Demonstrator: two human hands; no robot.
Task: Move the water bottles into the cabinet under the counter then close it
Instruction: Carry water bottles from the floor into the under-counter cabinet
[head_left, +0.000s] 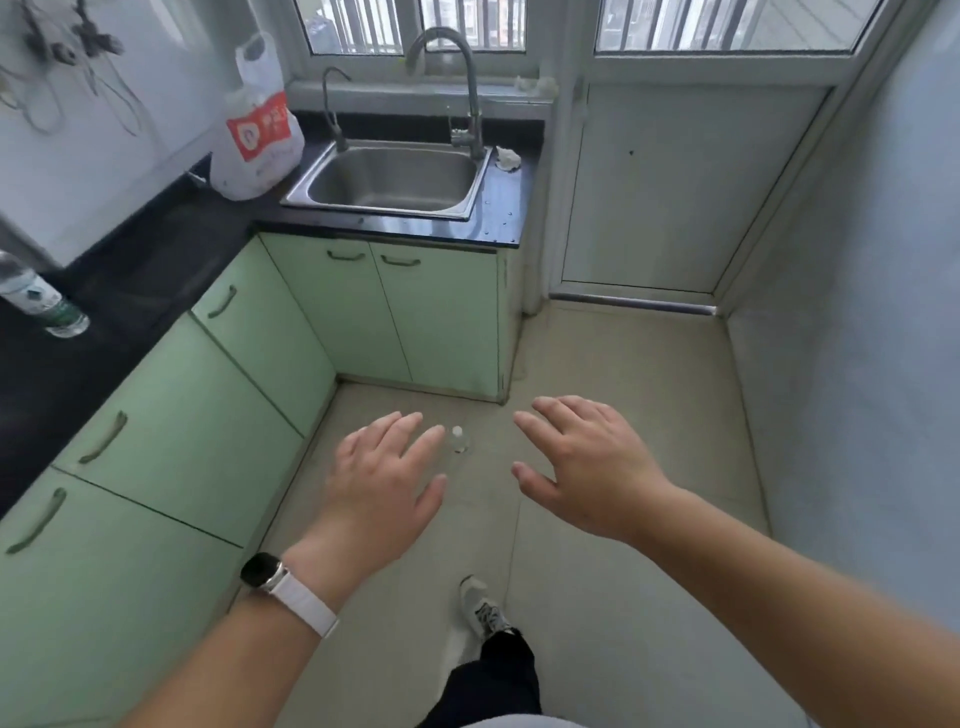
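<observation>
1. Head view: a corner kitchen is seen from above, with a black worktop (156, 270) running along the left wall and turning under the window.
2. Left hand (387, 478): held out over the floor, palm down, fingers spread and nothing gripped. A white-strapped watch (283, 584) is worn on its wrist.
3. Right hand (592, 467): held out level with the left, palm down, fingers spread, nothing gripped.
4. Small bottle (458, 439): stood upright on the tiled floor (623, 415), seen between the two hands, just beside the left fingertips; whether it is touched cannot be told. It is clear with a pale cap.
5. Water bottle (36, 299): stood on the worktop near its left front edge, partly cut off by the frame, with a green and white label.
6. Cabinet doors (187, 415): pale green, set under the worktop along the left run and below the sink; all are seen closed, each with a dark handle.
7. Sink (387, 179): a steel basin let into the worktop at its back right corner, with a tall tap (457, 83) at its rear edge.
8. Plastic bag (257, 135): white with a red print, stood on the worktop at the sink's left edge, against the back wall.
9. Shoe (483, 608): white, seen on the floor below the hands, with a dark trouser leg (493, 680) behind it.
</observation>
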